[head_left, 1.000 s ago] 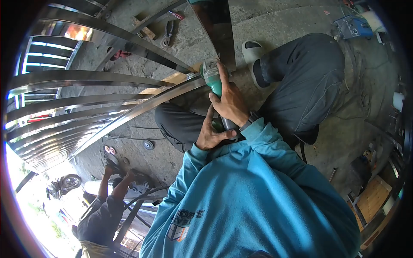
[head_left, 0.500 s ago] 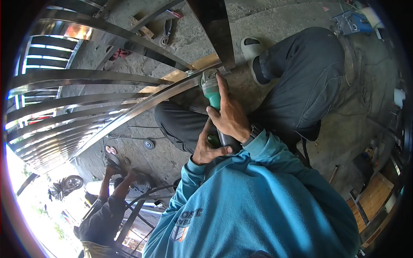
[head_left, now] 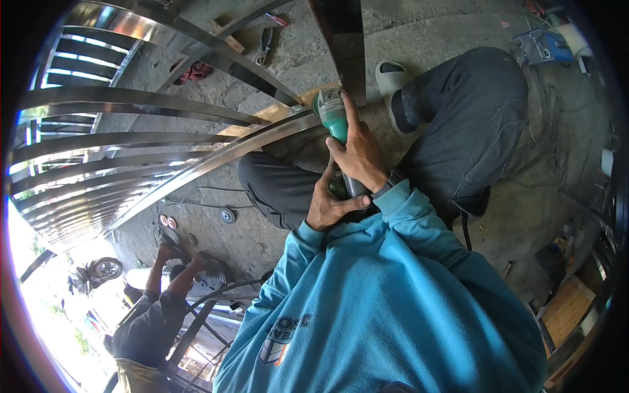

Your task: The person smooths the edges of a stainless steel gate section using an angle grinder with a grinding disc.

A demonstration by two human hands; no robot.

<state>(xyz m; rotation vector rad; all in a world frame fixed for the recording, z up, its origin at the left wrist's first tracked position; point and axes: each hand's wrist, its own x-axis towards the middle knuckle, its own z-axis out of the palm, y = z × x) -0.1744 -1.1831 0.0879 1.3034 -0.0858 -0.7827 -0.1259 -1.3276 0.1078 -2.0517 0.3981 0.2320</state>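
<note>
A green angle grinder (head_left: 335, 126) with a grey head and dark rear body is held in both hands. My right hand (head_left: 362, 157) wraps the front of its body from above, index finger stretched along the head. Lower down, my left hand (head_left: 331, 204) grips the rear end, thumb across it. The grinder's head and disc edge lie over the end of a shiny metal rail (head_left: 268, 134), close to the foot of a wide upright metal bar (head_left: 344, 52). The disc's underside is hidden.
Several metal slats (head_left: 131, 141) run left from the rail. Pliers (head_left: 265, 44) and a blue machine (head_left: 542, 46) stay on the concrete floor. A loose disc (head_left: 227, 215) and a cable (head_left: 190, 204) lie left of my knee. Another person (head_left: 154, 314) is at lower left.
The grinder and both hands have shifted slightly up and right, its head now higher over the rail's end. The whole view has also moved a little. Both hands keep their grip.
</note>
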